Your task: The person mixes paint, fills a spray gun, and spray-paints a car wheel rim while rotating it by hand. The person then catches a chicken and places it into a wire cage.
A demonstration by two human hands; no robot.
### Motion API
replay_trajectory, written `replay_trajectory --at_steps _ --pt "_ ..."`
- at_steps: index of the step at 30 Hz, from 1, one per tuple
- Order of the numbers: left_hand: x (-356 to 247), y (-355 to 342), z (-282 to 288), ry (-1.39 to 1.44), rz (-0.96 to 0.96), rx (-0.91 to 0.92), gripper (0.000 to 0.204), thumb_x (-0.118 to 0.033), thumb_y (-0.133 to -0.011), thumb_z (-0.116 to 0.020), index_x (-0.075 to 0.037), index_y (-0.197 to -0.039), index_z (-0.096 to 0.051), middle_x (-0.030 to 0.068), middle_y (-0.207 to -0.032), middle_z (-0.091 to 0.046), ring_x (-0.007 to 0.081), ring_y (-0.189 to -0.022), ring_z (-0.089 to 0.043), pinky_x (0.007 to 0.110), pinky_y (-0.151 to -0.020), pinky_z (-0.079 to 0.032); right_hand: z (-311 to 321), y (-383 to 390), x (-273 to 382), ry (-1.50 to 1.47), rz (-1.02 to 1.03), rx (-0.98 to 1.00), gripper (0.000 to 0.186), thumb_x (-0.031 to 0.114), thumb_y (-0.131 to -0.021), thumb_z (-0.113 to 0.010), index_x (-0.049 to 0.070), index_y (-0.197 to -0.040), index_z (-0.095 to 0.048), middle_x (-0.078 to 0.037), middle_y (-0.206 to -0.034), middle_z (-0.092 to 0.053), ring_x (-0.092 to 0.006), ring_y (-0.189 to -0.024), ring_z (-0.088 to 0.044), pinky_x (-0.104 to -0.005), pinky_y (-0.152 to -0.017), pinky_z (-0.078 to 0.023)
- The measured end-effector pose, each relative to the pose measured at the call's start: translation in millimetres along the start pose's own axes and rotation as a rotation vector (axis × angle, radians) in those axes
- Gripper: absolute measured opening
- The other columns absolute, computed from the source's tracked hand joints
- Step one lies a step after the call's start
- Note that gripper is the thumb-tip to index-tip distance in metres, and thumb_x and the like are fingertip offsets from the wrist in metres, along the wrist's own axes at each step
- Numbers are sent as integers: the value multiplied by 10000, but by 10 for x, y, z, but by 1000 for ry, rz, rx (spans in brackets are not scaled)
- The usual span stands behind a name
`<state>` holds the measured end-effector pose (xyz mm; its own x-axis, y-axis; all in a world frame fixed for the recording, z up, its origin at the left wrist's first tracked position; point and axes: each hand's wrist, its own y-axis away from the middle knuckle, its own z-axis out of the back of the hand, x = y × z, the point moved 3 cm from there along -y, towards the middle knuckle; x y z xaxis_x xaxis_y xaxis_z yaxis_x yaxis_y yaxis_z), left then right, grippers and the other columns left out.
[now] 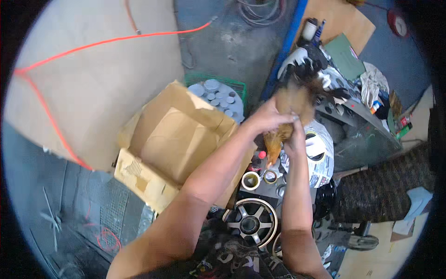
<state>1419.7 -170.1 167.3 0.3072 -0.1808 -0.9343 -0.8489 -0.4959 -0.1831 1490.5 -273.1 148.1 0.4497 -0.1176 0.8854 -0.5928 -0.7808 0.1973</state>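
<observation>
A brown hen (296, 101) with dark tail feathers is held between my two hands, its golden neck and head hanging down toward me. It is blurred by motion. My left hand (270, 117) grips its body from the left, the thumb lying across it. From the right, my right hand (296, 138) closes round it, its fingers partly hidden. The hands meet near the bird's breast. Below its head are a bottle with a red cap (262, 155) and a roll of tape (251, 180).
An open cardboard box (174, 135) stands to my left. Behind it is a round grey tray of discs (227, 95). Clutter covers the dark bench (371, 149) at right. Spoked wheels (253, 221) lie close to me. An orange hose (116, 39) crosses the pale board.
</observation>
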Motion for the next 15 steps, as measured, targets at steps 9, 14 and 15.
replay_trajectory --at_steps 9,14,15 --pt "-534 2426 -1388 -252 -237 -75 734 -213 -777 -718 30 -1337 -310 116 -1242 -505 186 -1156 -469 336 -1013 -348 326 2698 119 96 56 -26 484 215 -880 -546 -12 -1285 -408 -124 -1190 -529 -239 -1063 -551 -385 -908 -460" --pt "-237 3873 -2192 -224 12 -43 698 -243 -780 -705 12 -1321 -346 132 -1185 -547 191 -1091 -509 328 -998 -359 926 4264 -465 -27 -149 -47 455 195 -875 -546 -6 -1266 -429 -121 -1208 -526 -240 -1088 -538 -374 -935 -440" --pt "-208 4128 -2299 -222 20 -67 698 -243 -780 -705 12 -1321 -346 132 -1185 -547 191 -1091 -509 328 -998 -359 1023 4525 -598 -102 -227 -71 445 190 -874 -546 -3 -1260 -437 -118 -1210 -527 -240 -1091 -537 -369 -944 -434"
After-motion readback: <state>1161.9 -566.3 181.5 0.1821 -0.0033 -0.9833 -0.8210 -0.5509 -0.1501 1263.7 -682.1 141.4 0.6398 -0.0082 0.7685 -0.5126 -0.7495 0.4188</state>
